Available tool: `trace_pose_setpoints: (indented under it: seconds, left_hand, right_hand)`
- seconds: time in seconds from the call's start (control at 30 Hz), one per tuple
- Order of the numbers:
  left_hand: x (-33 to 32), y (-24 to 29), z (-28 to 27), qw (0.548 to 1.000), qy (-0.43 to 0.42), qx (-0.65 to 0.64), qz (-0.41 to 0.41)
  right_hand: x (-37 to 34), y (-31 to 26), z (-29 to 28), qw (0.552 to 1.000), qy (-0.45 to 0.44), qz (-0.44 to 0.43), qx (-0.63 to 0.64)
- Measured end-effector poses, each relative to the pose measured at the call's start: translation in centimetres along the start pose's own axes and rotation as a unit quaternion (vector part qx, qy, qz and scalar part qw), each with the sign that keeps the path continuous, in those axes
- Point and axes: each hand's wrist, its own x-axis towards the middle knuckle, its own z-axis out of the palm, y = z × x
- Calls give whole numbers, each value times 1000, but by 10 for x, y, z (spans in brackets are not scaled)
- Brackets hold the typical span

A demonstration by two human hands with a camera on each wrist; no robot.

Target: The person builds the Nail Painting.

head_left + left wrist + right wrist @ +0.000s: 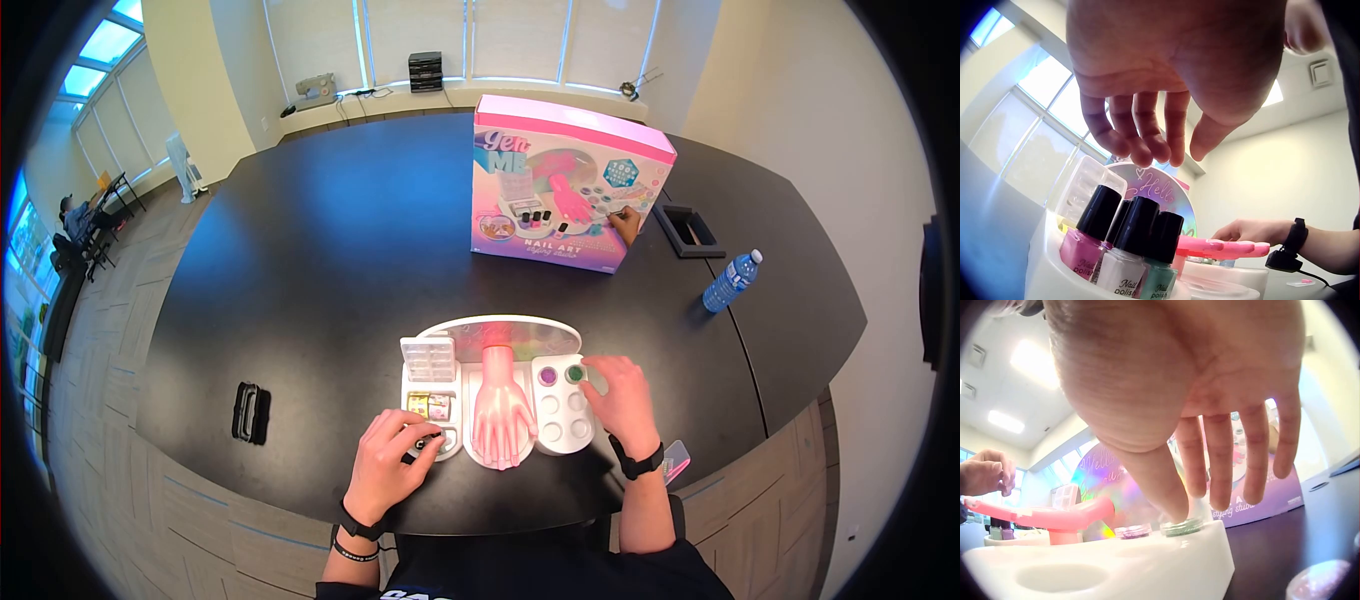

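Observation:
My left hand (388,460) hovers over nail polish bottles at the left of a white nail studio base. In the left wrist view, its loosely bent fingers hang above the black caps with nothing between them. Below are a magenta bottle (1080,253), a white bottle (1119,272) and a green bottle (1161,275), with another behind. My right hand (625,400) is at the white tray (549,432) on the right. Its thumb touches the rim of a green glitter pot (1182,527); the fingers extend beyond. Beside it sits a purple glitter pot (547,376). A pink model hand (503,415) lies between my hands.
A tall pink nail art box (570,185) stands behind the set, with a water bottle (732,281) to its right. A black-framed object (251,413) lies at far left. A clear-and-pink package (677,461) rests by my right wrist. Someone sits far left.

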Motion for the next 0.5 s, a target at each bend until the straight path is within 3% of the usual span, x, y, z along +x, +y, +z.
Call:
trace_pose_setpoints:
  seconds: [0.17,0.33,0.5]
  left_hand:
    - [1,0,0,1000,1,0,-2]
    - [0,0,0,1000,1,1,-2]
    - [0,0,1,1000,2,-3,-5]
  right_hand:
    - [-8,19,-7,1000,20,18,3]
    - [-19,27,-20,997,-38,69,-13]
    - [-30,36,-20,996,-51,62,-26]
